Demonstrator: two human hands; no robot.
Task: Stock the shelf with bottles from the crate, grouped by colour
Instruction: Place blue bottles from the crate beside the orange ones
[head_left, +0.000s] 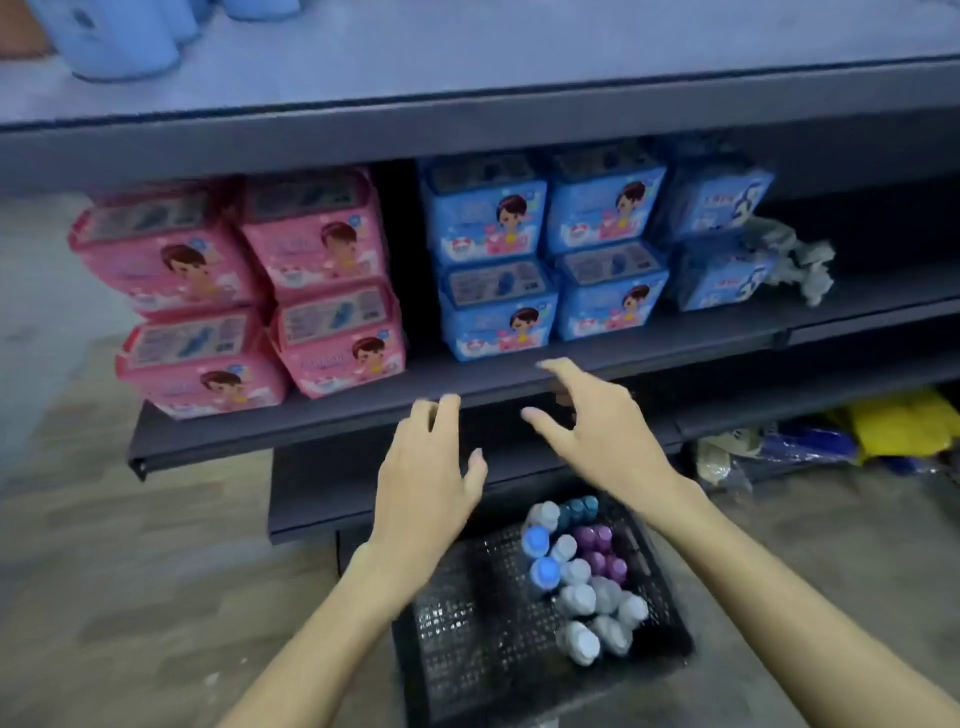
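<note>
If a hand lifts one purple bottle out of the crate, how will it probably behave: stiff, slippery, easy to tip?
The purple bottles look like small hard plastic with caps, so probably stiff and light. They stand upright, packed against grey bottles in the crate; pulling one out may knock its neighbours over. The smooth round shape may slip or roll once laid down.

Both hands reach out empty with fingers spread: the left hand (423, 470) and the right hand (597, 421) hover before the dark shelf (363, 415). Below them a black crate (467, 649) on the floor holds bottles (582, 571) capped grey, blue, teal and purple. Pink packs (234, 291) stand left on the shelf, blue packs (550, 249) right.
</note>
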